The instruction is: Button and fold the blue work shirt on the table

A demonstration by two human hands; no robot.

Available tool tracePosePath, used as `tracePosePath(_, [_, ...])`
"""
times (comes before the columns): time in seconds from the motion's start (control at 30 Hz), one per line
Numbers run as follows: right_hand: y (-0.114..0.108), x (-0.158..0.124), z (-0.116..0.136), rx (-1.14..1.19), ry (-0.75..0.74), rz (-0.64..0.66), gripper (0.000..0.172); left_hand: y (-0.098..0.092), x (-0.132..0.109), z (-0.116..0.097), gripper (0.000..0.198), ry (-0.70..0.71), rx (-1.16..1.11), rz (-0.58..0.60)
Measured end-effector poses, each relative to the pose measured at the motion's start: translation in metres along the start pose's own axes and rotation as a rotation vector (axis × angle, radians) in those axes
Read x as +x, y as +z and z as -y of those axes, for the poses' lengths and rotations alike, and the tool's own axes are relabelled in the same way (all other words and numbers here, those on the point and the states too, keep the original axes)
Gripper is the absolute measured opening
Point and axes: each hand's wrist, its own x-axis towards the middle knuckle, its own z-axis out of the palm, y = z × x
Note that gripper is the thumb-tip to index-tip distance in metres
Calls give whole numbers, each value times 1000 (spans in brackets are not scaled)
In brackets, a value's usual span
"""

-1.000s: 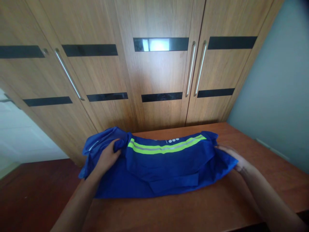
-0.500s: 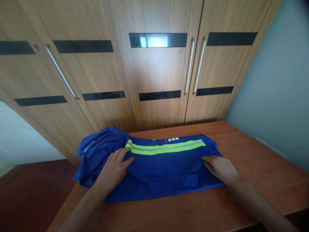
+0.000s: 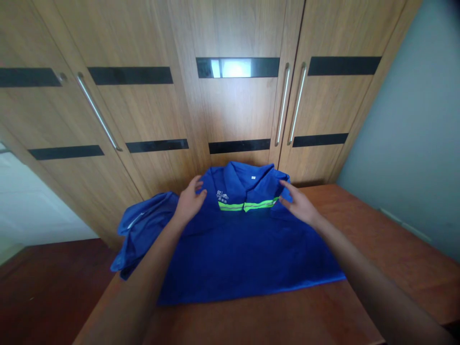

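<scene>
A blue work jacket [image 3: 251, 249] lies on the wooden table, its collar at the far edge near the wardrobe. White print and a yellow-green strip with a grey line cross its chest. At the jacket's left shoulder area is my left hand [image 3: 190, 201], thumb and fingers apart. My right hand [image 3: 301, 205] is at the opposite shoulder, also with spread fingers; whether its fingertips touch the cloth is hard to tell. Left of the jacket sits another bundle of blue cloth [image 3: 145, 225], partly covered by my left forearm.
A wooden wardrobe [image 3: 237, 108] with black strips and metal handles stands right behind the table [image 3: 377, 239]. A pale wall [image 3: 402, 143] borders the table on the right. Dark red floor [image 3: 46, 282] shows at lower left.
The jacket's upper part has been turned over away from me, so the collar and chest show instead of the long strip. Both hands have moved up to the shoulders and their fingers have spread.
</scene>
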Motion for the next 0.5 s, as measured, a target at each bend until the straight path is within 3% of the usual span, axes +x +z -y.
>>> tracePosePath(0.17, [28,-34,-1,-122,-20,268,40,16,-52,-8,32,154,217,242])
tracePosePath(0.3, [35,-46,-5,-230,49,295,41,23,-80,-8,37,194,398,340])
tracePosePath(0.5, [31,-50,-19,-430,238,259,33,24,-79,-4,25,207,594,421])
